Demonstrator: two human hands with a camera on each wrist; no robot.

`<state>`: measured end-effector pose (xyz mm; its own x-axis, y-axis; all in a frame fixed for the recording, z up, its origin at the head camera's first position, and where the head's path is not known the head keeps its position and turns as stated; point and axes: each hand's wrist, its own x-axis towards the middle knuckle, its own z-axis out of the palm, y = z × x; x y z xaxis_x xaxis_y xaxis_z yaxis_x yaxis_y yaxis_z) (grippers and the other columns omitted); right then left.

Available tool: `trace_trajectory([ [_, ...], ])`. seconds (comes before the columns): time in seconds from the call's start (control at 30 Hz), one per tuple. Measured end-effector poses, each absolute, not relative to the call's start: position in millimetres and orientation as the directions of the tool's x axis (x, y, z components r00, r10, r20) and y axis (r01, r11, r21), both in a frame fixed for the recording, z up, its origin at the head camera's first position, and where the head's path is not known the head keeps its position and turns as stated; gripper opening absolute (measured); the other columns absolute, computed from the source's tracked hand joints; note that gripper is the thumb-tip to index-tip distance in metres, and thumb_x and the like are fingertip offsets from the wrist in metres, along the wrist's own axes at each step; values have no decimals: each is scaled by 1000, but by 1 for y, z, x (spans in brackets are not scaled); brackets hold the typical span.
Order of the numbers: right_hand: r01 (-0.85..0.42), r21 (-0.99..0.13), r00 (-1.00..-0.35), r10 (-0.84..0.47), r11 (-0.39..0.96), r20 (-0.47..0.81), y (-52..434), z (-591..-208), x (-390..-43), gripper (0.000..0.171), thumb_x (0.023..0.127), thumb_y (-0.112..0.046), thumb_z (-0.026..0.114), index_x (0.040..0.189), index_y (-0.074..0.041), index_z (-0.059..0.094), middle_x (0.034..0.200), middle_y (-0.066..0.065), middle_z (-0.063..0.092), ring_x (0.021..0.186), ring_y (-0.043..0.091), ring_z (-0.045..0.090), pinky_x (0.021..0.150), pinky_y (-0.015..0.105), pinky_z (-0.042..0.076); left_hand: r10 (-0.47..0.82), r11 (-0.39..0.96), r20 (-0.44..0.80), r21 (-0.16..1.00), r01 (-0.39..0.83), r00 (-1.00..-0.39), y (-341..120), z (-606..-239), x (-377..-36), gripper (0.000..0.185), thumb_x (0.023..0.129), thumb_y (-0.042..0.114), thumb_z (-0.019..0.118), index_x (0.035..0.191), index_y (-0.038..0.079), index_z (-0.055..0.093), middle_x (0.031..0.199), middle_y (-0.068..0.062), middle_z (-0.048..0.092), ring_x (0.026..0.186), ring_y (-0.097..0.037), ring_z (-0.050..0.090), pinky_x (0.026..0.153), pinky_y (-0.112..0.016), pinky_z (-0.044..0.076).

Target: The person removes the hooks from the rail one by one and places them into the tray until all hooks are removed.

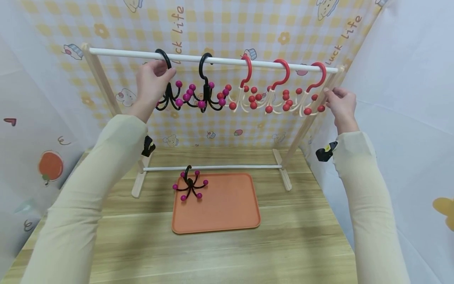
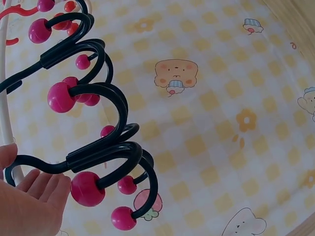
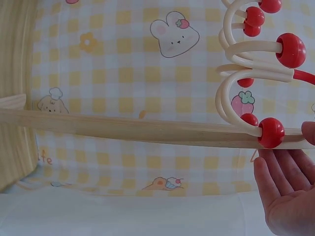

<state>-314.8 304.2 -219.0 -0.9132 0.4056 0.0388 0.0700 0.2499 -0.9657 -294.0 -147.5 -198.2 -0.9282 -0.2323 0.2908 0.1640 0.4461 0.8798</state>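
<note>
From the white top rail of a wooden-sided rack hang several claw-shaped hook hangers. My left hand is at the leftmost black hanger, thumb and fingers about its hook just under the rail. In the left wrist view that hanger's curved arms end in magenta balls. Beside it hangs another black hanger. Three cream hangers with red hooks and red balls, one of them the rightmost hanger, fill the right side. My right hand grips the rack's right post, thumb on one side and fingers on the other.
An orange tray lies on the wooden table, with one more black hanger on its back left corner. Behind the tray runs the rack's lower white bar. A checked cloth hangs behind the rack.
</note>
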Motion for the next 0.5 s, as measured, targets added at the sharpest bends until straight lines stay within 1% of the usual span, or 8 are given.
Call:
trace_trajectory([
  [0.1,68,-966,-915,403,249,40,304,-219,-315,56,81,-42,58,128,-14,47,123,4,47,103,13,46,97,23,35,-245,439,297,883,167,-923,-147,-198,-294,41,85,30,58,119,7,54,118,-5,54,106,-11,49,91,-20,40],
  [0.33,62,-967,-915,402,247,44,303,-218,-314,55,81,-41,58,128,-13,47,120,4,48,102,13,46,97,24,35,-272,341,298,919,198,-915,-147,-196,-295,33,85,27,59,111,7,60,109,-3,60,98,-10,53,88,-20,42],
  [0.5,72,-963,-915,401,258,40,303,-217,-314,55,82,-41,57,129,-13,46,120,4,47,103,13,46,98,25,35,-273,302,284,932,199,-919,-148,-194,-294,31,84,26,61,109,7,61,107,-3,61,96,-11,54,87,-20,44],
])
